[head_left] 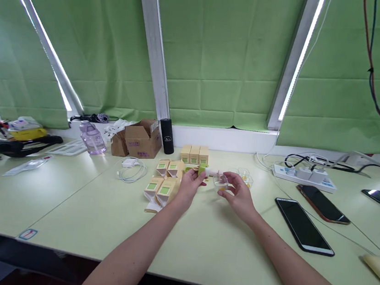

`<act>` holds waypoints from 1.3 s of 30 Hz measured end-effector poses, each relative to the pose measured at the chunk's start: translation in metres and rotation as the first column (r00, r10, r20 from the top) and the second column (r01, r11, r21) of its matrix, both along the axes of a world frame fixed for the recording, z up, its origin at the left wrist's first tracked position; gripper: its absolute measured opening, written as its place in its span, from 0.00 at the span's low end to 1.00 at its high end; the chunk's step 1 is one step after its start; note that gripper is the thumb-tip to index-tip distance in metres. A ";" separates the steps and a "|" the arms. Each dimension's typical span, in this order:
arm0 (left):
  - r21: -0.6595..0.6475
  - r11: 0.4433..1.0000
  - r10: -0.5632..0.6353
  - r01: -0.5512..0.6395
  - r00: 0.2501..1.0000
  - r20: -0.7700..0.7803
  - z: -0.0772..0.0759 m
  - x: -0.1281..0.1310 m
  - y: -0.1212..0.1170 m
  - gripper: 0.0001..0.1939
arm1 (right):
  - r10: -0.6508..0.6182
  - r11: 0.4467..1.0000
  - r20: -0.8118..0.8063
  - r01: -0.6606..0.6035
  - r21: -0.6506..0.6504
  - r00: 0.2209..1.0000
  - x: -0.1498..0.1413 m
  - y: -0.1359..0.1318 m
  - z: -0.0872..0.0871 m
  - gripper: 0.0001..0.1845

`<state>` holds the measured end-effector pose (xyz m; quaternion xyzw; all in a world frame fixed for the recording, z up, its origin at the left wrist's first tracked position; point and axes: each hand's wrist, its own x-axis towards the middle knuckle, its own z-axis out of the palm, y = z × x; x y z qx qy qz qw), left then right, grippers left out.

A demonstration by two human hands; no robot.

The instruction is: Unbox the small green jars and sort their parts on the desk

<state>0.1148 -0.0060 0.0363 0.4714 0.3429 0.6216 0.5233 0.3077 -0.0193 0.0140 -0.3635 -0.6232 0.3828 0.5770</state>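
Observation:
My left hand point(188, 187) is closed on a small green and white piece point(203, 168), whose exact kind I cannot make out. A white part of it points toward my right hand point(240, 196). Between the thumb and fingers of that hand is a clear round plastic cup point(220, 182) with a bit of yellow at its lower edge. Behind the right fingers stand more clear cups point(248, 181), some with yellow in them. Beside my left wrist, several small cream boxes with green labels point(165, 189) stand with flaps open. Further back is a row of similar boxes point(194, 154).
Left of the boxes lies a white charger with its cable point(131, 167). An open cardboard box point(142, 139), a black flask point(166, 136) and a purple-tinted bottle point(92, 139) stand at the back. On the right are phones point(304, 226) and a power strip point(305, 177) with cables.

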 end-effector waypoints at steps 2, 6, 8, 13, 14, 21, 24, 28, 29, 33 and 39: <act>-0.044 0.999 -0.020 0.022 0.999 0.048 -0.002 0.001 -0.002 0.26 | -0.087 0.989 0.072 0.078 0.123 0.994 -0.002 -0.006 0.003 0.27; -0.094 0.994 -0.045 0.053 0.995 0.086 -0.004 0.005 -0.006 0.26 | -0.235 0.923 0.193 0.156 0.352 0.953 -0.004 -0.015 0.006 0.24; -0.098 0.993 -0.052 0.061 0.995 0.090 -0.004 0.006 -0.007 0.25 | -0.261 0.901 0.218 0.156 0.404 0.940 -0.005 -0.017 0.007 0.23; -0.100 0.992 -0.063 0.073 0.993 0.096 -0.002 0.007 -0.009 0.25 | -0.244 0.891 0.170 0.151 0.428 0.955 -0.006 -0.020 0.008 0.22; -0.102 0.992 -0.063 0.073 0.993 0.099 -0.001 0.007 -0.009 0.25 | -0.232 0.903 0.148 0.156 0.400 0.962 -0.007 -0.021 0.009 0.22; -0.109 0.993 -0.029 0.040 0.995 0.101 -0.003 0.007 -0.010 0.23 | 0.115 0.991 -0.281 -0.128 -0.026 0.953 -0.012 -0.017 0.013 0.30; -0.109 0.993 -0.024 0.035 0.995 0.098 -0.002 0.007 -0.012 0.23 | 0.216 0.946 -0.429 -0.296 -0.129 0.877 -0.009 -0.015 0.014 0.28; -0.112 0.993 -0.016 0.027 0.995 0.100 0.000 0.007 -0.013 0.23 | 0.283 0.891 -0.521 -0.421 -0.167 0.806 -0.006 -0.016 0.018 0.26; -0.113 0.993 -0.015 0.026 0.995 0.101 0.000 0.007 -0.013 0.23 | 0.288 0.885 -0.532 -0.433 -0.170 0.797 -0.005 -0.017 0.019 0.25; -0.121 0.992 -0.009 0.021 0.995 0.102 0.000 0.006 -0.012 0.23 | 0.281 0.884 -0.543 -0.433 -0.173 0.791 -0.005 -0.019 0.022 0.23; -0.123 0.992 -0.010 0.020 0.997 0.080 -0.002 0.006 -0.010 0.24 | 0.166 0.957 -0.441 -0.252 -0.144 0.882 -0.006 -0.012 0.016 0.24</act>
